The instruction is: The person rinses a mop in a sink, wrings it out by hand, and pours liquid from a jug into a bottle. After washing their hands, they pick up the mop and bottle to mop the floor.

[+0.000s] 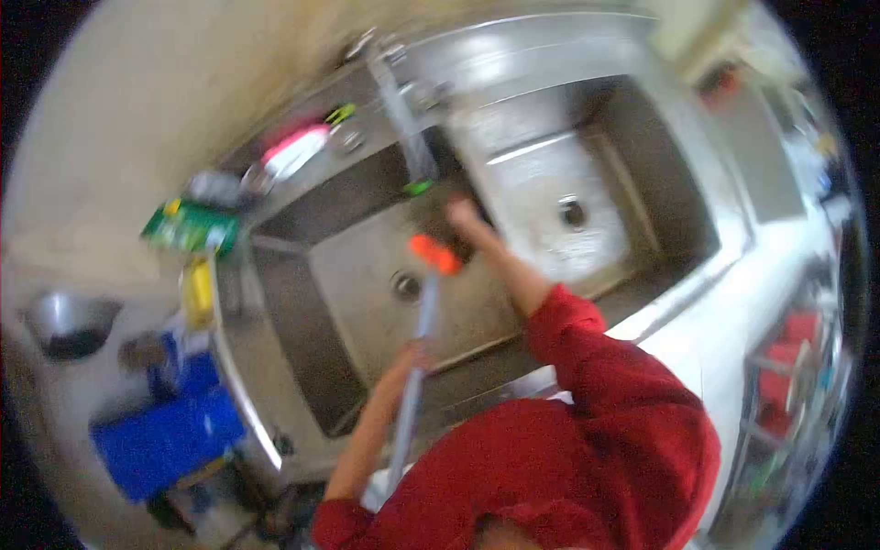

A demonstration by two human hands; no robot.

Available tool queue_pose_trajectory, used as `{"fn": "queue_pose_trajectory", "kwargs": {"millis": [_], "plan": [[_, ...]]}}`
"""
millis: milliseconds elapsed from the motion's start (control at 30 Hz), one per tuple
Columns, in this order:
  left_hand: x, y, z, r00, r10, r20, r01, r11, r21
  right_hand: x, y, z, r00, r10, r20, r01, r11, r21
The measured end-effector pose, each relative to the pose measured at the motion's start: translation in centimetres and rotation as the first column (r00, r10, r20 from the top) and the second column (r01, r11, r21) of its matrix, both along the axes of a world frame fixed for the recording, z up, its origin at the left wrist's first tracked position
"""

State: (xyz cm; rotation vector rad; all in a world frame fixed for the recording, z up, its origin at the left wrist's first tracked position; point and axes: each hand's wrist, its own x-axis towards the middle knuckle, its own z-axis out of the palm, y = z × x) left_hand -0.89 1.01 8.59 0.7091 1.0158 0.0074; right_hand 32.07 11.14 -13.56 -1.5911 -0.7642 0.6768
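A long grey pole (pixel 423 316) with a bright orange fitting (pixel 435 255) slants down into the left basin of a steel double sink (pixel 367 357). My left hand (pixel 414 357) is wrapped around the pole below the orange fitting. Just past that fitting a dark, blurred head (pixel 431 215) lies near the divider between the basins. My right hand (pixel 463 215) is closed in a compact shape right at this dark head, blurred by motion, and I cannot tell what its fingers hold. Above the left basin reaches the faucet spout (pixel 399 110), with a green tip (pixel 417 188).
The right basin (pixel 559 174) has a round drain. On the back ledge are a pink-and-white item (pixel 295 151) and a green packet (pixel 188 229). A yellow item (pixel 197 291) stands at the left edge. Below left are a blue box (pixel 170 435) and a metal bowl (pixel 69 316).
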Motion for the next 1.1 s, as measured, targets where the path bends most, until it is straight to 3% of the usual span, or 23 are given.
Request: {"fn": "queue_pose_trajectory", "kwargs": {"millis": [33, 67, 100, 133, 167, 200, 233, 267, 300, 333, 367, 433, 500, 567, 633, 700, 767, 800, 900, 933, 1000, 1033, 1100], "plan": [[1.2, 1.3, 4.3, 0.964, -0.196, -0.180, 0.189, 0.980, -0.058, -0.7, -2.3, 7.1, 0.972, 0.119, 0.204, -0.045, 0.942, -0.333], [-0.5, 2.9, 2.9, 0.949, -0.313, 0.031, 0.315, 0.946, -0.082, -1.6, -4.6, 15.3, 0.872, 0.337, 0.355, -0.050, 0.782, -0.621], [0.5, 3.7, 6.4, 0.861, -0.488, -0.146, 0.483, 0.873, -0.072, -1.9, -5.5, 18.1, 0.778, 0.312, 0.545, 0.063, 0.825, -0.562], [0.5, 4.0, 6.8, 0.871, -0.467, -0.151, 0.472, 0.882, 0.000, -2.2, -6.0, 20.4, 0.649, 0.283, 0.707, 0.159, 0.857, -0.489], [0.9, 4.0, 9.9, 0.790, -0.602, -0.114, 0.608, 0.794, 0.016, -3.9, -7.0, 24.1, 0.537, 0.317, 0.782, 0.320, 0.781, -0.536], [1.1, 3.4, 13.9, 0.610, -0.737, -0.291, 0.787, 0.604, 0.122, -4.5, -7.6, 24.7, 0.661, 0.235, 0.713, 0.093, 0.917, -0.388], [1.3, 2.9, 16.9, 0.412, -0.770, -0.488, 0.910, 0.373, 0.179, -6.0, -9.8, 28.9, 0.588, 0.317, 0.744, -0.085, 0.939, -0.333], [1.7, 3.2, 18.3, 0.394, -0.775, -0.494, 0.919, 0.337, 0.205, -7.9, -11.6, 32.2, 0.576, 0.390, 0.718, -0.284, 0.920, -0.271], [2.1, 3.8, 19.7, 0.056, -0.857, -0.513, 0.998, 0.053, 0.020, -9.7, -12.0, 32.6, 0.516, 0.401, 0.757, -0.453, 0.878, -0.156], [2.6, 4.3, 20.7, -0.283, -0.834, -0.474, 0.959, -0.231, -0.167, -12.0, -13.4, 35.0, 0.512, 0.431, 0.743, -0.594, 0.803, -0.056], [2.6, 4.9, 20.3, -0.290, -0.820, -0.494, 0.957, -0.246, -0.154, -14.2, -14.7, 37.2, 0.465, 0.446, 0.764, -0.670, 0.742, -0.025], [3.4, 6.1, 17.5, -0.669, -0.582, -0.463, 0.737, -0.439, -0.514, -19.1, -16.1, 38.0, 0.521, 0.571, 0.635, -0.655, 0.744, -0.131], [4.0, 6.7, 15.3, -0.773, -0.373, -0.513, 0.633, -0.513, -0.581, -21.2, -17.0, 37.8, 0.589, 0.566, 0.576, -0.615, 0.777, -0.134], [5.1, 7.0, 13.5, -0.755, -0.154, -0.637, 0.602, -0.546, -0.582, -21.5, -16.2, 35.4, 0.729, 0.504, 0.464, -0.605, 0.791, 0.092], [6.9, 6.8, 12.7, -0.635, 0.035, -0.772, 0.623, -0.567, -0.538, -20.1, -16.3, 35.3, 0.755, 0.439, 0.487, -0.531, 0.845, 0.062], [8.8, 6.3, 12.1, -0.434, 0.183, -0.882, 0.667, -0.593, -0.452, -17.7, -17.0, 37.0, 0.812, 0.369, 0.452, -0.392, 0.919, -0.044], [10.4, 5.5, 11.8, -0.182, 0.252, -0.951, 0.704, -0.641, -0.305, -16.1, -21.4, 44.9, 0.805, 0.255, 0.536, -0.322, 0.946, 0.034], [11.3, 5.0, 11.9, -0.042, 0.254, -0.966, 0.710, -0.673, -0.208, -15.7, -23.0, 48.9, 0.820, 0.254, 0.514, -0.413, 0.883, 0.223], [13.6, 2.6, 11.7, 0.370, 0.130, -0.920, 0.606, -0.784, 0.133, -17.9, -26.0, 57.3, 0.826, 0.260, 0.501, -0.552, 0.556, 0.621], [14.0, 1.3, 11.5, 0.479, 0.045, -0.877, 0.536, -0.806, 0.251, -19.4, -28.0, 59.6, 0.824, 0.256, 0.506, -0.554, 0.555, 0.620], [14.3, -1.6, 10.5, 0.629, -0.136, -0.765, 0.396, -0.792, 0.466, -21.8, -31.8, 63.4, 0.946, 0.110, 0.305, -0.304, 0.628, 0.717], [14.4, -3.3, 9.5, 0.683, -0.225, -0.695, 0.336, -0.748, 0.573, -21.8, -33.2, 64.4, 0.945, 0.105, 0.310, -0.306, 0.624, 0.719], [14.7, -7.2, 7.4, 0.778, -0.372, -0.506, 0.173, -0.648, 0.742, -21.5, -36.1, 66.6, 0.961, -0.149, 0.234, -0.097, 0.611, 0.785]]}}
